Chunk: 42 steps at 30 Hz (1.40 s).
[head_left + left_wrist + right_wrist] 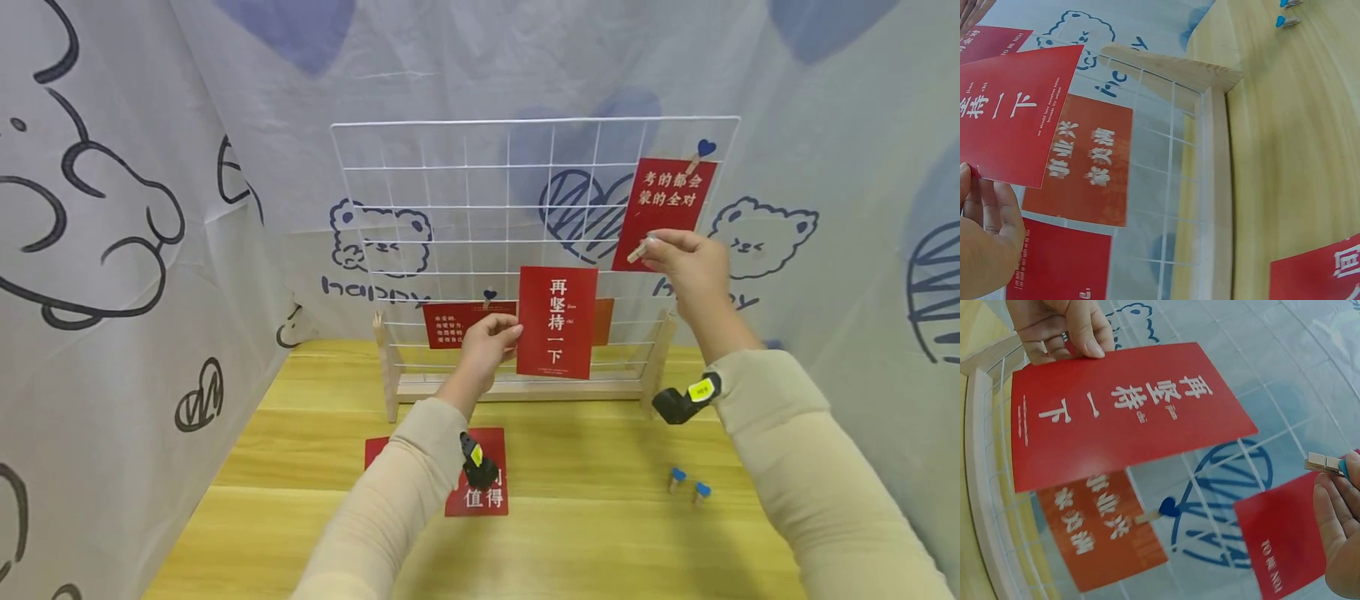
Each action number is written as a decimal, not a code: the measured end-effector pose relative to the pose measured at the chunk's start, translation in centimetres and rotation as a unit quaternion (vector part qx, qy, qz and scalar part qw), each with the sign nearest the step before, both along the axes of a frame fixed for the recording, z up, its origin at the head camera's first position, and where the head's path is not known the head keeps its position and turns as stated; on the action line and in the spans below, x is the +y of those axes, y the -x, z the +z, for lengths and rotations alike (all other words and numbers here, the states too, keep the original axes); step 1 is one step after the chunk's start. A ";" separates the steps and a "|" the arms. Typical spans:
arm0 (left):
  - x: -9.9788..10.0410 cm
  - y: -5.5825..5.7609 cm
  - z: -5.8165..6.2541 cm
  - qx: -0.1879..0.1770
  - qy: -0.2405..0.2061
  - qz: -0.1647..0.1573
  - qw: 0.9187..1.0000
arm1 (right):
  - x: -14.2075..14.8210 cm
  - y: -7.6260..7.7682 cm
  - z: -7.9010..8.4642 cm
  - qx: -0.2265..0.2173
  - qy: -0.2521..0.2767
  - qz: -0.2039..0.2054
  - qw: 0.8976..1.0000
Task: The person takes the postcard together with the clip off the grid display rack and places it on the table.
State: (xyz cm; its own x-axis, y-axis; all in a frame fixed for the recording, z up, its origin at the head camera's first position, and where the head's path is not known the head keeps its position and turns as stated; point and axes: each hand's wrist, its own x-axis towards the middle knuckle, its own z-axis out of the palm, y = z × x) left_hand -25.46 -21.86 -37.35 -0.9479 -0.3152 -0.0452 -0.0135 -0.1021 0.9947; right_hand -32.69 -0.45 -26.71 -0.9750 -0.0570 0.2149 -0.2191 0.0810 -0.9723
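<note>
My left hand (486, 346) pinches the left edge of a red card (557, 323) with white characters, held upright in front of a white wire grid (450, 185). In the right wrist view, the left thumb lies on the face of this card. My right hand (693, 271) pinches a small wooden clothespin (1322, 462) between thumb and fingers, before another red card (663, 208) clipped at the grid's upper right. Behind the held card, an orange card (1100, 531) hangs from a blue-heart clothespin (1169, 507). A dark red card (450, 323) hangs at the lower left of the grid.
The grid stands in a wooden base (517, 389) on a wood-grain table (592, 500). Red cards (493, 442) lie at the front left, partly behind the left arm. Two blue-topped clothespins (678, 477) rest at the right. A patterned curtain (255, 108) surrounds the table.
</note>
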 end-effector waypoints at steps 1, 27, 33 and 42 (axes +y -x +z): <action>0.1 -0.2 -0.3 -0.002 -0.003 -0.002 1.000 | 0.2 -0.1 -0.3 -0.002 0.001 -0.001 1.000; 1.1 -2.5 -6.6 -0.057 -0.029 -0.006 0.998 | 9.6 10.9 -22.9 -0.039 0.219 0.146 0.964; 1.3 -3.2 -7.9 -0.070 -0.027 -0.003 0.997 | 10.2 8.9 -23.8 -0.059 0.225 0.157 0.960; 1.5 -3.9 -9.4 -0.074 -0.035 0.003 0.997 | 12.7 8.4 -28.4 -0.066 0.184 0.150 0.969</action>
